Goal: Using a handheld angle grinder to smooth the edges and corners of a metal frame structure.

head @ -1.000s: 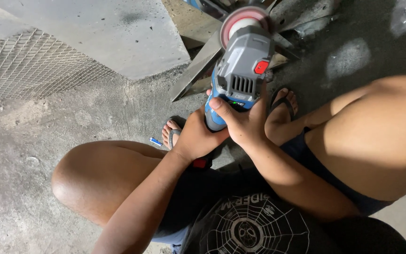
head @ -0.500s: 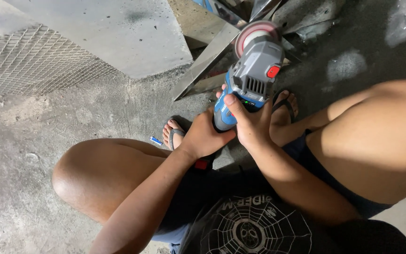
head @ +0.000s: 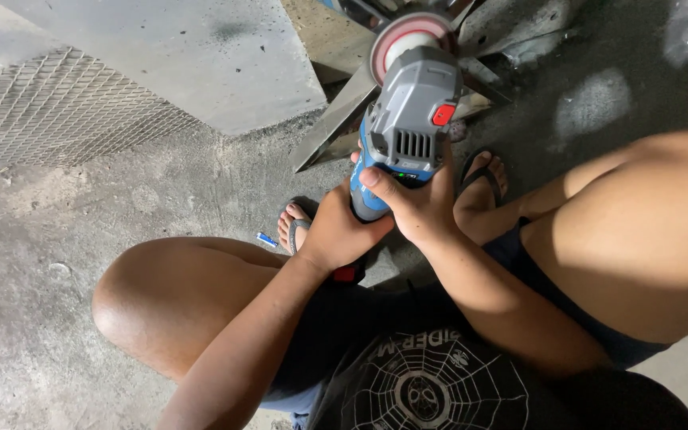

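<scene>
**Both hands on the grinder**

The grey-and-blue cordless angle grinder (head: 408, 119) sits just above centre, its pink-rimmed round disc (head: 409, 36) up at twelve o'clock, against the bare steel angle bars (head: 336, 119) that fan out there. The right hand (head: 416, 203) wraps the blue grip from five o'clock, fingers closed round it, thumb laid across the top. The left hand (head: 340, 231) clamps the lower end of the handle from seven o'clock, fingers curled tight. Black flip-flops (head: 483, 179) flank the tool on the stained concrete floor (head: 41, 279). At ten o'clock lies a sheet of expanded metal mesh (head: 49, 103), beside a flat grey slab (head: 177, 56).
</scene>
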